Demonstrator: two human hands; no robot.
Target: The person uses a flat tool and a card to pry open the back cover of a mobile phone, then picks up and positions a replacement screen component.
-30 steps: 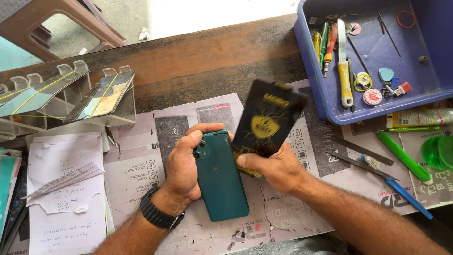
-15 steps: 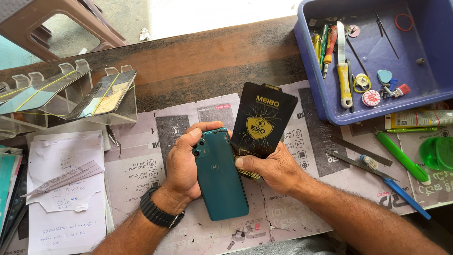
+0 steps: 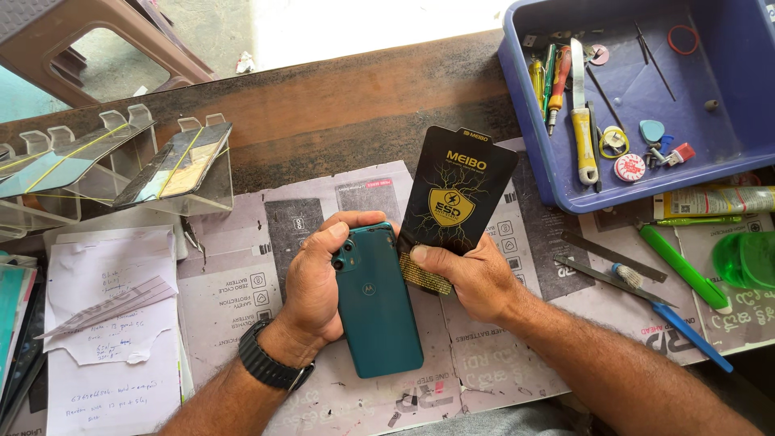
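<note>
A teal smartphone (image 3: 378, 311) lies back-up on flattened printed card sheets (image 3: 234, 291). My left hand (image 3: 316, 278) wraps over its top left corner near the camera lenses. My right hand (image 3: 476, 278) grips the lower end of a black screen-protector packet (image 3: 456, 202) with a yellow emblem, holding it tilted up just right of the phone. A black watch (image 3: 270, 365) sits on my left wrist.
A blue tray (image 3: 726, 121) at the back right holds screwdrivers, a yellow-handled knife (image 3: 583, 129) and small parts. Green pens, a blue brush (image 3: 678, 319) and metal strips lie to the right. Clear acrylic stands (image 3: 121, 165) and handwritten papers (image 3: 113, 331) sit on the left.
The black packet has swung from a slanted, face-tilted pose to more upright and facing me. The phone and left hand stay in place.
</note>
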